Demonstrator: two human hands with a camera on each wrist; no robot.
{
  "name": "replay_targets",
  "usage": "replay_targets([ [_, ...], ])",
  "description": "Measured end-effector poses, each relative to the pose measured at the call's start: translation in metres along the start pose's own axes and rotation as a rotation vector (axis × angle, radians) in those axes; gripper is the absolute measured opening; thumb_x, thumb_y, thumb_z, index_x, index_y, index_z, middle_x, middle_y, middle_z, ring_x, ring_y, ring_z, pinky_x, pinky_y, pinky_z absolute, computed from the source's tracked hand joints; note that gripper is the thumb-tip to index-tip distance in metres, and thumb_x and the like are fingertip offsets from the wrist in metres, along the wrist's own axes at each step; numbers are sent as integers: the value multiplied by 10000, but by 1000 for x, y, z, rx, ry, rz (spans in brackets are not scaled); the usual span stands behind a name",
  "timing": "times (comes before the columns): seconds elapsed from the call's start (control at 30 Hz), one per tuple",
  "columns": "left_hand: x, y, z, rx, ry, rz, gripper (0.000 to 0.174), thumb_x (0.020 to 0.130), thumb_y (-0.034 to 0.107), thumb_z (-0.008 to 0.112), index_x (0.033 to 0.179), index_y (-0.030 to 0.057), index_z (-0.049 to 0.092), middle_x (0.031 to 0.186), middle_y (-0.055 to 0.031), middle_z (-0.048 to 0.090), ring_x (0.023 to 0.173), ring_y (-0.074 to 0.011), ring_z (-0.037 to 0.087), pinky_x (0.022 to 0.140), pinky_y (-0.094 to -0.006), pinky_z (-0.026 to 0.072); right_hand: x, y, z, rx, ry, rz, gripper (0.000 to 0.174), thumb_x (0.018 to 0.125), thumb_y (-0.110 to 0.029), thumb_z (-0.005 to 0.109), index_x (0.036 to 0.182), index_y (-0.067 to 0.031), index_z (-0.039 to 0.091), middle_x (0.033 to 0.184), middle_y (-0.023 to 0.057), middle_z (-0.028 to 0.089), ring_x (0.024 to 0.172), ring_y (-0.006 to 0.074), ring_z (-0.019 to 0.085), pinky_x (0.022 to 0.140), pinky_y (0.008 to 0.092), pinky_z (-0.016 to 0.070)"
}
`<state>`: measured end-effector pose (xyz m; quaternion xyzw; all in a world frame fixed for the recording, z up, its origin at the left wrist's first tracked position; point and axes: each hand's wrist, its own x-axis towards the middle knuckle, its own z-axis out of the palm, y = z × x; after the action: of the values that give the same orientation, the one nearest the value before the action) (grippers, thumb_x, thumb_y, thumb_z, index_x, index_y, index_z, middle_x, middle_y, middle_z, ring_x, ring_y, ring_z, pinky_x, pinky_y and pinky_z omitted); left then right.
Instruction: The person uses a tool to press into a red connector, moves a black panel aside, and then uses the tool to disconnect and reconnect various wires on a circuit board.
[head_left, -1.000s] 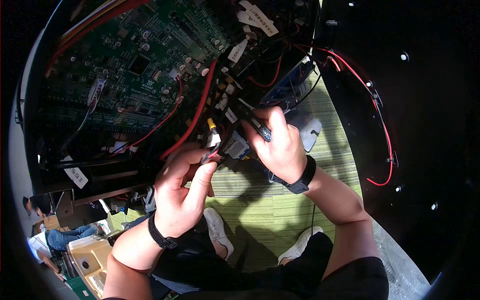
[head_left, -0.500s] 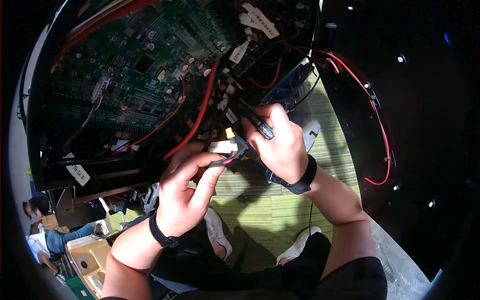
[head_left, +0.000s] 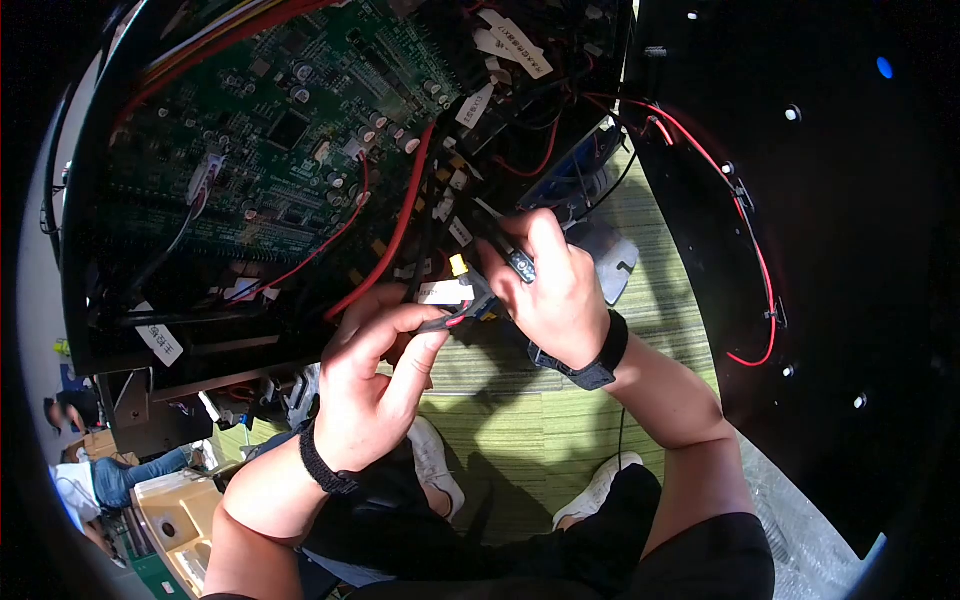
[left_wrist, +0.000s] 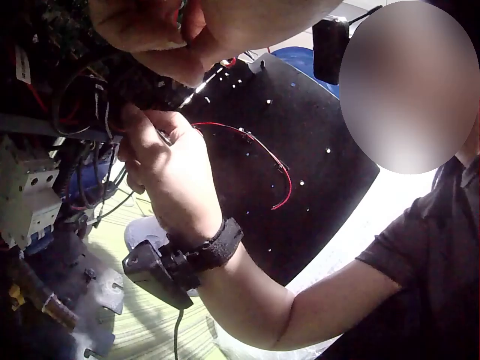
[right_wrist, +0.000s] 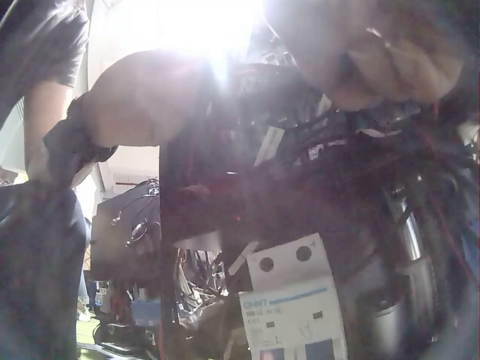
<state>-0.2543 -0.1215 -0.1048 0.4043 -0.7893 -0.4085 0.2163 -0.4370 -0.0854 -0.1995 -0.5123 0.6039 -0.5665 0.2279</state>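
Note:
In the head view my left hand (head_left: 375, 380) pinches a black and red cable (head_left: 456, 321) between thumb and forefinger. On this cable sit a white label (head_left: 446, 292), lying nearly level, and a yellow connector (head_left: 459, 265) pointing up. My right hand (head_left: 560, 300), just right of the connector, grips a dark tool (head_left: 522, 265) whose slim metal tip (head_left: 487, 208) points up-left towards the wiring. The tip and connector are apart. What the tip touches cannot be told. In the left wrist view the right hand (left_wrist: 176, 169) is bent round the tool, mostly hidden.
A green circuit board (head_left: 290, 130) fills the upper left, with a thick red cable (head_left: 405, 215) beside it. A dark panel (head_left: 830, 250) carrying a red wire stands at the right. Below the wiring, a white breaker (right_wrist: 292, 300) shows in the right wrist view. Two people are at the far lower left.
The left hand has shifted slightly right, carrying the yellow connector right and a little down; its label has turned nearly level. The right hand's tool has tilted a little.

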Motion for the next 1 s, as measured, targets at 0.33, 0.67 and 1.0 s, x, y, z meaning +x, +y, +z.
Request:
replay_targets([
  [0.33,-1,-2,0,9,-7,10,142,896,50,679,1026,-5,669,1038,-90,594,703,-86,592,618,-222,474,3,1,-2,-102,10,-42,250,849,-12,661,1035,12,497,831,200,677,783,358,701,621,363,537],
  [0.67,-1,-4,-3,23,-44,16,133,924,34,632,1047,-13,646,1035,-67,578,716,-69,581,590,-206,486,7,13,0,-129,114,-135,305,849,-141,705,1044,-20,504,721,206,653,676,411,652,569,464,513],
  [1.0,-2,-6,-4,62,-78,63,129,954,17,580,1070,-22,621,1016,-41,569,720,-47,568,550,-186,496,7,8,-1,-109,104,-124,291,856,-129,693,1039,-14,498,740,216,654,692,411,655,579,465,518],
])
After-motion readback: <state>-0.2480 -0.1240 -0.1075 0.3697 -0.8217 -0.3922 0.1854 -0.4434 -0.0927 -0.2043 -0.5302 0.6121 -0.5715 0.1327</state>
